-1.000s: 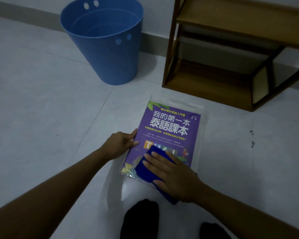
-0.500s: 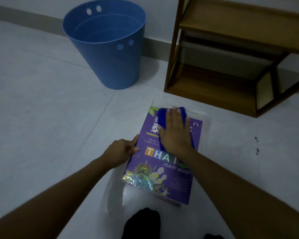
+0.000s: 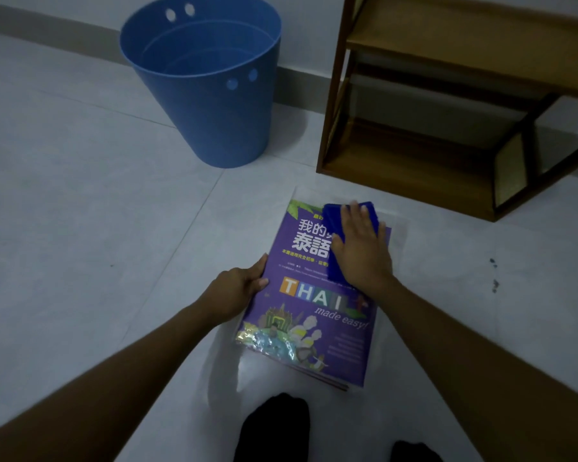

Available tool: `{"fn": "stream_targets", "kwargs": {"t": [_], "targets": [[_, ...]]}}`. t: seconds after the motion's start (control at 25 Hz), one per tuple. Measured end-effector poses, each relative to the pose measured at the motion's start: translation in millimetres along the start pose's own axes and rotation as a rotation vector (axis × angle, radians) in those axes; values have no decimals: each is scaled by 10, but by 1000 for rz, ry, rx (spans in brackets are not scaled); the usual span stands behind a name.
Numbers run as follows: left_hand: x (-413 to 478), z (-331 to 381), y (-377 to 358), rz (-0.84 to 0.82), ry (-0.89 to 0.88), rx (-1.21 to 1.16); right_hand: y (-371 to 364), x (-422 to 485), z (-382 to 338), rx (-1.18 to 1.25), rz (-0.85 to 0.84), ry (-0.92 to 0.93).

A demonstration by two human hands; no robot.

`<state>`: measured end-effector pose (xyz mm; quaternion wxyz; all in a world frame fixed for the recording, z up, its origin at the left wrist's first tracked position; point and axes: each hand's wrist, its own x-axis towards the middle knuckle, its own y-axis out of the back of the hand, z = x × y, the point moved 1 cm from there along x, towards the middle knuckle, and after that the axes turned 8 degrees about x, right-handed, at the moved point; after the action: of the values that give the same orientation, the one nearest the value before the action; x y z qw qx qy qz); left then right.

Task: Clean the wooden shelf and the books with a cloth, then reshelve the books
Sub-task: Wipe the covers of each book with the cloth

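Note:
A purple book (image 3: 317, 315) in a clear plastic sleeve lies flat on the pale tiled floor in front of me. My left hand (image 3: 236, 290) grips its left edge, thumb on the cover. My right hand (image 3: 361, 250) lies flat on a blue cloth (image 3: 336, 216), pressing it onto the book's upper right corner. The wooden shelf (image 3: 421, 155) stands just beyond the book at the upper right, its visible boards bare.
A blue plastic bin (image 3: 207, 95) stands on the floor to the left of the shelf, by the wall. Dark feet (image 3: 276, 428) show at the bottom edge, close to the book. A few dark specks (image 3: 494, 281) mark the tiles at the right.
My right hand slid the blue cloth from the book's lower edge up to its top, then a little to the right. My left hand stayed on the left edge.

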<state>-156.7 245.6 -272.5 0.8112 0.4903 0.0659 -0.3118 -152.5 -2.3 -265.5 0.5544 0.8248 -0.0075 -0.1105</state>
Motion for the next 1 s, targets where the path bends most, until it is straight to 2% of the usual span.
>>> {"fn": "stream_targets", "kwargs": {"t": [0.12,0.2,0.28,0.32,0.44,0.52,0.64,0.72,0.8,0.88,0.92,1.0], "targets": [[-53,74,-12,56,28,5,-53,-324,72,43,79,-42],[-58,166,-25,164,71,71,-167,-519,45,57,125,-23],[-43,268,-40,306,174,116,-270,-618,34,15,153,2],[-28,295,-48,321,252,91,-302,-622,44,-11,164,12],[13,312,-46,179,451,-172,-323,-609,51,-35,185,4],[-15,348,-40,141,500,-289,-314,-614,17,-15,202,-16],[-24,419,-28,107,501,-314,-298,-620,-16,10,160,-27],[-1,439,33,28,501,-316,-239,-609,-14,26,94,-29],[22,447,119,-45,475,-131,-153,-594,-15,41,23,-12],[5,485,190,-19,420,108,-33,-580,-7,64,-20,-10],[-14,501,208,29,376,110,43,-565,-12,58,-48,-11],[-103,539,227,99,268,-148,198,-539,-33,139,-94,-40]]}}
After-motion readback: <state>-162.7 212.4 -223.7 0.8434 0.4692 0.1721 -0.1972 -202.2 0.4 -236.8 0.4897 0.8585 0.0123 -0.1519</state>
